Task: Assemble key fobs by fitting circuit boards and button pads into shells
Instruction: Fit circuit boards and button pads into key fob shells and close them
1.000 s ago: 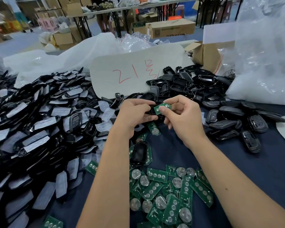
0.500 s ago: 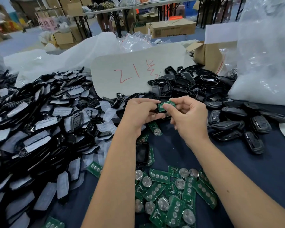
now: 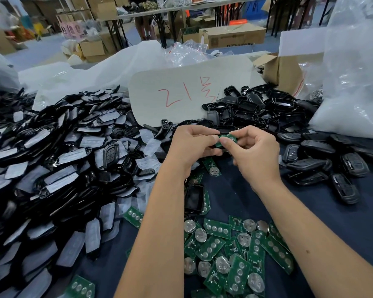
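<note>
A: Biggest first. Left of our hands we have the heap of shells with pale button pads (image 3: 58, 168). Risk: our left forearm sits just beside its edge, so a sweep could slide parts onto the work spot.

B: Agreed. Right of the hands and beyond them, the pile of empty black shells (image 3: 246, 112), then the closed fobs (image 3: 310, 164) further right. We could grab a finished one by mistake, since they look alike.

A: Below the hands, near our wrists, the loose green circuit boards (image 3: 235, 254). They overlap, so we may pick two at once later.

B: Now the hands. Our left hand (image 3: 190, 147) has fingers curled round a black shell (image 3: 213, 145); most of the shell is hidden, we only see a dark edge.

A: Our right hand (image 3: 254, 155) pinches the green circuit board (image 3: 227, 139) between thumb and forefinger, holding it on top of that shell, between the two hands.

B: We judge this as the seating step. The board looks slightly tilted against the shell, so if we press now it may jam crooked or pop out.

A: Also the thumb covers one end; we cannot tell whether that end is in. Wrong way round is possible, orientation is too small to read.

B: Board could slip into the pile below and get lost there.
</note>
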A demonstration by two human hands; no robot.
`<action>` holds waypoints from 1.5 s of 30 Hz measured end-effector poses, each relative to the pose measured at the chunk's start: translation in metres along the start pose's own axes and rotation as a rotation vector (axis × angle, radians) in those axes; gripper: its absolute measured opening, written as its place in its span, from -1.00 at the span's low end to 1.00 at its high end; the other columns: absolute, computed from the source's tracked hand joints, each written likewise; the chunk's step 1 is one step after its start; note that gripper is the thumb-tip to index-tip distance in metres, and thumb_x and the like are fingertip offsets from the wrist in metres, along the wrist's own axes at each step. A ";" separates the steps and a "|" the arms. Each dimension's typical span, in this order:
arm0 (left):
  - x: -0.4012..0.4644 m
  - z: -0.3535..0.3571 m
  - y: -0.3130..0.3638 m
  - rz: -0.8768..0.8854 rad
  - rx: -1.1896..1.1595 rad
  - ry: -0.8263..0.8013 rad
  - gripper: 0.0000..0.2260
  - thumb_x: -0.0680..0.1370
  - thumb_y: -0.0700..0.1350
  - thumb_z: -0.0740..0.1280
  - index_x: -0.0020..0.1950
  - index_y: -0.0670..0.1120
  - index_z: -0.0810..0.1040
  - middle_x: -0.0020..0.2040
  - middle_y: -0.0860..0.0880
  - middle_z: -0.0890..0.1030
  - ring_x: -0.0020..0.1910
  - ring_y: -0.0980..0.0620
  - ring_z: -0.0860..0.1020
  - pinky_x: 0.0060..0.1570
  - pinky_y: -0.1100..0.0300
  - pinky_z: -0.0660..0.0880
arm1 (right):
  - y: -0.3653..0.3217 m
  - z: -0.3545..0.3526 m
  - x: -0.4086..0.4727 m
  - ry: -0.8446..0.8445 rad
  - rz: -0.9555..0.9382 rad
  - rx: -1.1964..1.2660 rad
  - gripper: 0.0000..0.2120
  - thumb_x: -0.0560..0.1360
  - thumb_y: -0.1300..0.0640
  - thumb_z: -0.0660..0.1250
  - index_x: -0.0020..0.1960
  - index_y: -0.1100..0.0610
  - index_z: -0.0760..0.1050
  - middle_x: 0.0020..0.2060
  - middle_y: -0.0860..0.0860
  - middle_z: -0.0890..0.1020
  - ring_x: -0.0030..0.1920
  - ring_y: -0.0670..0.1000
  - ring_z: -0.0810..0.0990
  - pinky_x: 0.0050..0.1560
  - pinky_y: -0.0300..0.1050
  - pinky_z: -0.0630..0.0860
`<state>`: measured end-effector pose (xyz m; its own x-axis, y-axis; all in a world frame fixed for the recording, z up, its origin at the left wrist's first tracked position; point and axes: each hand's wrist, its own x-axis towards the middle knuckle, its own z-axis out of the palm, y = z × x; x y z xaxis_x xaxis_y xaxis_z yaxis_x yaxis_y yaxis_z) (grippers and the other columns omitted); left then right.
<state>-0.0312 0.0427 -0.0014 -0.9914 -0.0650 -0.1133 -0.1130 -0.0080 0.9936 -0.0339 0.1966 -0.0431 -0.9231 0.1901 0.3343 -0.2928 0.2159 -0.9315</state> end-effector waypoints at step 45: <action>-0.059 -0.172 0.076 0.019 0.340 0.749 -0.92 0.47 -0.36 0.40 -0.09 -0.23 0.66 -0.20 -0.19 0.62 -0.57 0.05 0.60 -0.53 0.34 0.51 | -0.093 0.111 -0.096 -1.160 -1.014 -0.609 -0.66 0.65 0.15 0.24 0.30 -0.16 0.62 0.32 -0.15 0.57 0.33 0.00 0.40 0.14 -0.05 0.44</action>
<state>0.0299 -0.1261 0.0812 -0.7003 -0.7119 0.0525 -0.2300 0.2946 0.9275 0.0542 0.0516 -0.0045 -0.1939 -0.9619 0.1926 -0.9764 0.1702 -0.1333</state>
